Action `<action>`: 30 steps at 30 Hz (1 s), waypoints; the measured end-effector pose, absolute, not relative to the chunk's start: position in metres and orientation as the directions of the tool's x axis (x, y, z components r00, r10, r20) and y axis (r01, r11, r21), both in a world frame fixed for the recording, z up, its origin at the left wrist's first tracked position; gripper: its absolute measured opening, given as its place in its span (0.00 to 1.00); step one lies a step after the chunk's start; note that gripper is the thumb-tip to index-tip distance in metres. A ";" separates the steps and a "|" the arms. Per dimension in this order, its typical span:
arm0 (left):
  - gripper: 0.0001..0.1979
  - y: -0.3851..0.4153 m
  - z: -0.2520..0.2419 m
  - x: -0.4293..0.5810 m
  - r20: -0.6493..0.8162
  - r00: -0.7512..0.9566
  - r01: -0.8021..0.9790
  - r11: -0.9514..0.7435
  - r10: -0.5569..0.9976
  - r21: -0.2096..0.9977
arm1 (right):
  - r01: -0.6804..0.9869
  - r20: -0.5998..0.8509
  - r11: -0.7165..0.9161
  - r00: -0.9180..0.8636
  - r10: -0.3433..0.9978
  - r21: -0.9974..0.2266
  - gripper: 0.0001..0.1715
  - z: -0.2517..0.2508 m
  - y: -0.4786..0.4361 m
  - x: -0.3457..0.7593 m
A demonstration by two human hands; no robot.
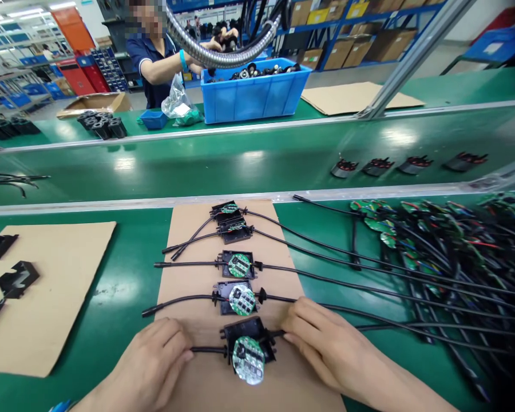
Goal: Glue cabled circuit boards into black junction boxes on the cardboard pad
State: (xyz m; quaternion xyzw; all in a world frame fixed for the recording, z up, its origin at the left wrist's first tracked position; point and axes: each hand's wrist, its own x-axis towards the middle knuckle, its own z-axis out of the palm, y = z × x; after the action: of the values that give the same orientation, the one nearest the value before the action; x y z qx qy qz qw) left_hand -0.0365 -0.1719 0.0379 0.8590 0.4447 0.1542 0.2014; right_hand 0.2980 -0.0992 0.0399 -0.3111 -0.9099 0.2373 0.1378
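Nearest to me on the cardboard sheet (184, 229) lies a black plastic housing (244, 330) with a round green circuit board (249, 360) resting over its front edge. My left hand (154, 360) is closed on the short black cable (208, 349) leaving the housing's left side. Closed too, my right hand (317, 337) pinches the cable (278, 333) on its right side. Beyond it, several similar housings, such as one with a board (239, 265), form a column, with cables running out both ways. My fingertips hide the gripped cable parts.
At right is a heap of cabled circuit boards (429, 252). Black plastic parts (18, 279) lie on another cardboard sheet (68, 274) at left. Metal-bodied parts (377, 166) line the green ledge behind. Across the bench, a person (154, 63) reaches over a blue bin (253, 94); a metal hose (223, 57) hangs above.
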 end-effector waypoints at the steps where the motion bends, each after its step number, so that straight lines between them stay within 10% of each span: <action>1: 0.06 -0.173 0.035 -0.035 0.103 0.537 0.711 -0.514 0.838 0.480 | 0.498 0.114 0.698 -0.767 0.632 -0.514 0.07 0.039 -0.099 0.299; 30: 0.02 -0.119 0.059 -0.022 0.069 0.515 0.754 -0.490 0.855 0.437 | 0.560 0.057 0.718 -0.771 0.634 -0.413 0.12 0.070 -0.034 0.296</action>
State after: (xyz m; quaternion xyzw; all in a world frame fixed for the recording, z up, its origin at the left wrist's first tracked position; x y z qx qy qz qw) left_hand -0.0218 -0.1193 0.0593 0.8517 0.4723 0.1399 0.1788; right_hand 0.2956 -0.0338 0.0700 -0.3239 -0.9218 0.1896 0.0974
